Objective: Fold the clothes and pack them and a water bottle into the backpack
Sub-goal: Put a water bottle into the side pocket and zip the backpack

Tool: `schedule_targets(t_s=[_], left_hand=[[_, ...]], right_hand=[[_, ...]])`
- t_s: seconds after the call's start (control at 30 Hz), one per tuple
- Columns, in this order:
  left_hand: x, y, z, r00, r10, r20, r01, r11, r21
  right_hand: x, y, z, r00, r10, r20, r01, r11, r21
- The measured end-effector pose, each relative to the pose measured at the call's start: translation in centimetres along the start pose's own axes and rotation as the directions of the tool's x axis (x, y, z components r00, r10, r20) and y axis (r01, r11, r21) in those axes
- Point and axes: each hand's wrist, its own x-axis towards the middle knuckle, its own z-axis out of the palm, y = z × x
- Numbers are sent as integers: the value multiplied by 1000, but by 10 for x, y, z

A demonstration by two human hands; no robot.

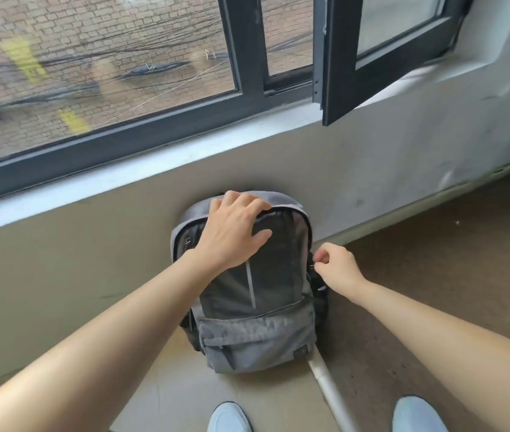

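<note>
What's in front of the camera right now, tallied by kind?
Backpack: 1
Hands: 2, left hand and right hand
Shoes: 2
White pipe: 1
Total: 6

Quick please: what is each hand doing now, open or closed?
Left hand: open, resting on the top of the backpack.
Right hand: closed, pinching what looks like a zipper pull at its side.
</note>
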Motion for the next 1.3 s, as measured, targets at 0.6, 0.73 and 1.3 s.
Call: schedule_targets(t_s=[0.6, 0.73, 1.3], left_hand=[[29, 9, 36, 974, -203, 102, 222, 948, -229], [28, 27, 34, 962, -270, 48, 274, 953, -126], [24, 32, 50, 954, -298, 28, 298, 954, -6]], right_hand=[[-8, 42, 31, 783, 233, 577, -335, 939, 75], [-10, 41, 24, 712, 248, 657, -351, 936, 28], [11, 4, -15, 819, -27, 573, -222, 906, 360]])
